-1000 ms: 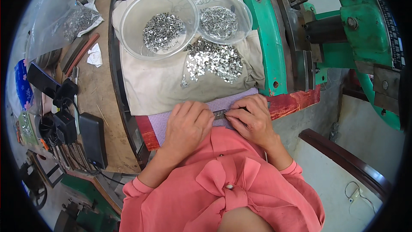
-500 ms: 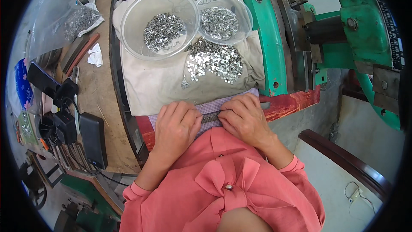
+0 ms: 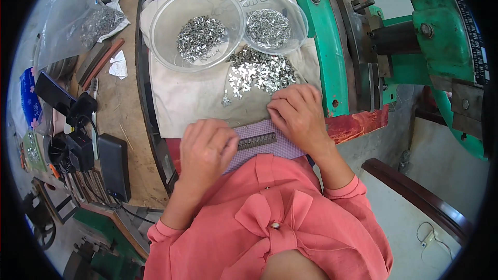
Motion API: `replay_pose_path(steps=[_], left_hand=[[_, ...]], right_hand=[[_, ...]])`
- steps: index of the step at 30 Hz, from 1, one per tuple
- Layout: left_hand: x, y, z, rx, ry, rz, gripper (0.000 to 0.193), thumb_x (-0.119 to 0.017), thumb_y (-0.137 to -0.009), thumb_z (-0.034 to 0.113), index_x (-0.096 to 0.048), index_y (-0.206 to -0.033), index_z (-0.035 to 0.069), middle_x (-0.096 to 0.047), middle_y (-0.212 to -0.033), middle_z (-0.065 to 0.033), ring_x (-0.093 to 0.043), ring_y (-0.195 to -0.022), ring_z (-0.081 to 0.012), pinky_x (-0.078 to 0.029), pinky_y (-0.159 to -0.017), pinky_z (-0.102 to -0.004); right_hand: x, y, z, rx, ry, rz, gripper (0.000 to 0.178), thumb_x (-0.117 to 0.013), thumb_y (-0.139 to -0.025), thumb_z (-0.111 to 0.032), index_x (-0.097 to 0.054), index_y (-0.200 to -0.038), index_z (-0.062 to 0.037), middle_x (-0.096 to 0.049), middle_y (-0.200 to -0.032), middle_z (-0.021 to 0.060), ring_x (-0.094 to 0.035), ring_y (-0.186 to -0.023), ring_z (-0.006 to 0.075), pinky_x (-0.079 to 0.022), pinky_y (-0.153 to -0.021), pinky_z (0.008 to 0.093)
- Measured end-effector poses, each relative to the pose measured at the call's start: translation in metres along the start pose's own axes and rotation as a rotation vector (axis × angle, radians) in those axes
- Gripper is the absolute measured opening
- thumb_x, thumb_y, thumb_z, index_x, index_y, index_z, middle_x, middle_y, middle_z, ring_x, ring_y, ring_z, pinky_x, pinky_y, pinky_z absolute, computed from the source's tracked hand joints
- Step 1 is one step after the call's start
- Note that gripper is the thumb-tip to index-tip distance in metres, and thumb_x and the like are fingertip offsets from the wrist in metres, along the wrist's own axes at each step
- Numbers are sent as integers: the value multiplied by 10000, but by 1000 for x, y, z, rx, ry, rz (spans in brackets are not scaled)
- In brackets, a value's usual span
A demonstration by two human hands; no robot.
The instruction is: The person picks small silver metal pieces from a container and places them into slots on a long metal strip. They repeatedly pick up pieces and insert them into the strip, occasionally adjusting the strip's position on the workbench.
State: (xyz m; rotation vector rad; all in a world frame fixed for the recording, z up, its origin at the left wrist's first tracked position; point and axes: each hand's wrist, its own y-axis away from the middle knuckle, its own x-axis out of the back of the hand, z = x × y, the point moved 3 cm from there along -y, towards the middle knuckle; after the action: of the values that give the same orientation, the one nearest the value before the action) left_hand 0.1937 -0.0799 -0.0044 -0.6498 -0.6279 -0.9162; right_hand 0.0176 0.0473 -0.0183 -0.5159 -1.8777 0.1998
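Observation:
A dark slotted metal strip (image 3: 258, 141) lies across a purple checked cloth (image 3: 282, 148) close to my body. My left hand (image 3: 206, 148) is closed at the strip's left end, thumb against curled fingers; whether it grips the strip or a small piece is hidden. Farther up and to the right, my right hand (image 3: 300, 114) is closed with its fingertips together, near the lower edge of a pile of small shiny flat metal pieces (image 3: 262, 72). Anything between those fingertips is too small to make out. The strip's right end shows uncovered.
Two clear plastic tubs stand behind the pile: a larger tub (image 3: 155, 39) of small metal parts and a smaller tub (image 3: 302, 36) of thin ones. A green machine press (image 3: 332, 57) borders the right. A wooden bench (image 3: 137, 176) on the left carries a black power bank (image 3: 114, 167).
My right hand has left the strip and moved up and slightly right toward the pile. My left hand has shifted a little left and down. More of the strip shows.

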Motion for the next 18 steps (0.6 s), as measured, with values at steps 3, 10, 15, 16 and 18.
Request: replay_pose_path(steps=[3,10,15,16,18], left_hand=[[-16,1,11,-35,56,-37,196,-794,-698,25,-652,-815,94,-649,-885,-33,-618,-820,-249,-440,-735,-384],[-42,4,20,-121,42,-115,159,-774,-754,83,-644,-844,85,-633,-918,-28,-605,-852,-243,-438,-751,-384],[-49,4,20,-119,43,-105,151,-764,-770,88,-644,-862,83,-630,-923,-28,-601,-853,-239,-441,-754,-384],[-50,5,20,-115,42,-104,158,-768,-771,94,-644,-868,83,-631,-926,-29,-602,-853,-241,-441,-754,-384],[-50,7,19,-107,37,-102,172,-776,-772,105,-643,-879,83,-633,-931,-31,-603,-853,-244,-442,-755,-385]], right_hand=[[-5,-2,1,-58,-60,-26,186,-811,-739,-107,-673,-864,-96,-627,-966,25,-589,-968,258,-429,-909,427],[-8,-7,-5,-136,-14,-7,186,-829,-740,-149,-670,-814,-87,-620,-947,39,-583,-953,272,-422,-881,432],[-5,-1,-7,-154,-14,20,179,-818,-740,-135,-673,-827,-78,-620,-960,42,-584,-962,272,-423,-883,435],[-4,1,-6,-159,-20,16,172,-816,-742,-128,-677,-831,-79,-622,-961,40,-585,-964,272,-423,-884,435],[-2,3,-7,-171,-33,10,159,-810,-745,-112,-684,-838,-80,-626,-962,37,-586,-967,271,-423,-888,432]])
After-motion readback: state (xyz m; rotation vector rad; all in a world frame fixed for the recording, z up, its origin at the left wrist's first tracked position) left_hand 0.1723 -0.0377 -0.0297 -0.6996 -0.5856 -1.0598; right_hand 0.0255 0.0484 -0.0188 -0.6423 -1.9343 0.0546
